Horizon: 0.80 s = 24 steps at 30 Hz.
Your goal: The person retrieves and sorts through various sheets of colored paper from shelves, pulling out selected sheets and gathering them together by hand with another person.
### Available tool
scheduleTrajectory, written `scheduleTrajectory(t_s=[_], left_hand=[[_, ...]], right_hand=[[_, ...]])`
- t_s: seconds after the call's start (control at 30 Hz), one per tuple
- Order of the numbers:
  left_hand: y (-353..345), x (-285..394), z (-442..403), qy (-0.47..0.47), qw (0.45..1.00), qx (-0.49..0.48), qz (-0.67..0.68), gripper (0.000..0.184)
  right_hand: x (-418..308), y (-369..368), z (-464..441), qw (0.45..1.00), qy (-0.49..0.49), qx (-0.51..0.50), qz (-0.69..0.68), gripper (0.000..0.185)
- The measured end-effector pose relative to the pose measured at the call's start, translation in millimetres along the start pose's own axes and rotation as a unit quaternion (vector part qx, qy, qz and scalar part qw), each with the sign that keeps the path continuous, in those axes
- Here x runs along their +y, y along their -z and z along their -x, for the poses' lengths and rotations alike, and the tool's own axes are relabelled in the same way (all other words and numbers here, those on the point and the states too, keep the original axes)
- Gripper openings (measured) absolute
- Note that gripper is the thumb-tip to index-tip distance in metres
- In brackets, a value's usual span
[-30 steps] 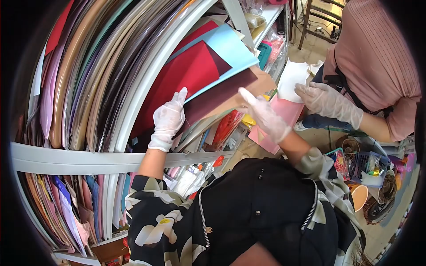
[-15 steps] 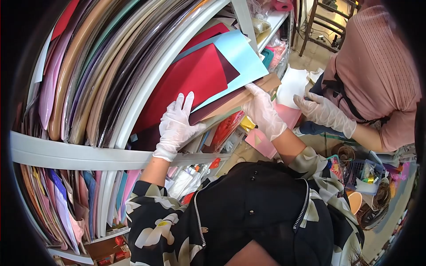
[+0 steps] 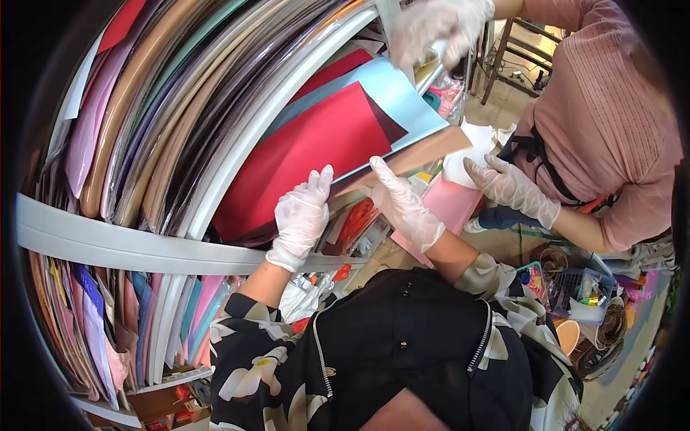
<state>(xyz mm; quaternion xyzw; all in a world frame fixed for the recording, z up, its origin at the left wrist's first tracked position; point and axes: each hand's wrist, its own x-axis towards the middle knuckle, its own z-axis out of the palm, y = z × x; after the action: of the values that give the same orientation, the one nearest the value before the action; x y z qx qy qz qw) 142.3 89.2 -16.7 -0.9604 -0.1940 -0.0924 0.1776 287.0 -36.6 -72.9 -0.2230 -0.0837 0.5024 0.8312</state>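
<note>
My left hand (image 3: 300, 219) bunches at the lower edge of the red sheet (image 3: 316, 151) jutting from the shelf (image 3: 136, 243), my right hand (image 3: 411, 212) spreads its thumb near the tan sheet (image 3: 437, 148), either's grip I can't tell, and flat, light support would best prevent creases.

The red sheet (image 3: 309, 158), smooth and slightly bowed, lies uppermost, slanting from near left to far right. A dark maroon sheet (image 3: 389, 125) shows as a narrow corner past its right edge, over a light blue sheet (image 3: 406, 100) extending farther right; a tan sheet (image 3: 440, 148) projects from beneath the blue, at right.
</note>
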Motion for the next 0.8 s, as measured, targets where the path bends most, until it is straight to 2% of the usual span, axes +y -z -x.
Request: scheduleTrajectory(t_s=[0.07,0.1,0.13,0.23,0.27,0.37,0.4,0.5,0.6,0.7,0.73,0.8], left_hand=[[10,9,2,0.015,0.998,-0.058,0.015,0.065],[10,10,4,0.006,0.999,-0.044,0.028,0.065],[9,11,7,-0.002,0.999,-0.030,0.042,0.065],[0,12,17,-0.019,0.999,0.002,0.049,0.068],[-1,13,18,-0.019,0.999,0.004,0.048,0.069],[-8,11,20,-0.012,0.998,0.010,0.055,0.072],[-10,10,20,-0.008,0.998,0.013,0.059,0.073],[-3,11,21,-0.014,0.997,-0.021,0.068,0.064],[-4,10,22,-0.019,0.989,0.007,0.145,0.066],[0,11,15,-0.019,0.995,-0.004,0.094,0.067],[-4,11,13,0.000,0.994,-0.031,0.103,0.068],[-3,8,11,0.012,0.992,-0.026,0.123,0.069]], right_hand=[[7,2,-5,0.999,0.027,0.020,-0.008,0.049],[10,1,-8,0.999,0.041,0.029,-0.011,0.045],[14,-2,-8,0.995,0.031,0.100,-0.009,0.034],[23,18,-7,0.997,-0.003,0.064,-0.051,0.024],[28,20,-6,0.996,0.032,0.037,-0.070,0.014],[39,32,-7,0.990,0.025,0.026,-0.134,0.014],[40,36,-5,0.992,0.038,0.029,-0.120,0.020],[21,11,7,0.988,0.010,-0.033,-0.150,0.027],[10,-9,11,0.986,0.027,-0.049,-0.156,0.031],[12,3,-3,0.987,0.015,-0.059,-0.147,0.032],[13,3,-5,0.987,0.009,-0.052,-0.153,0.032],[14,-1,-7,0.988,0.016,-0.050,-0.144,0.032]])
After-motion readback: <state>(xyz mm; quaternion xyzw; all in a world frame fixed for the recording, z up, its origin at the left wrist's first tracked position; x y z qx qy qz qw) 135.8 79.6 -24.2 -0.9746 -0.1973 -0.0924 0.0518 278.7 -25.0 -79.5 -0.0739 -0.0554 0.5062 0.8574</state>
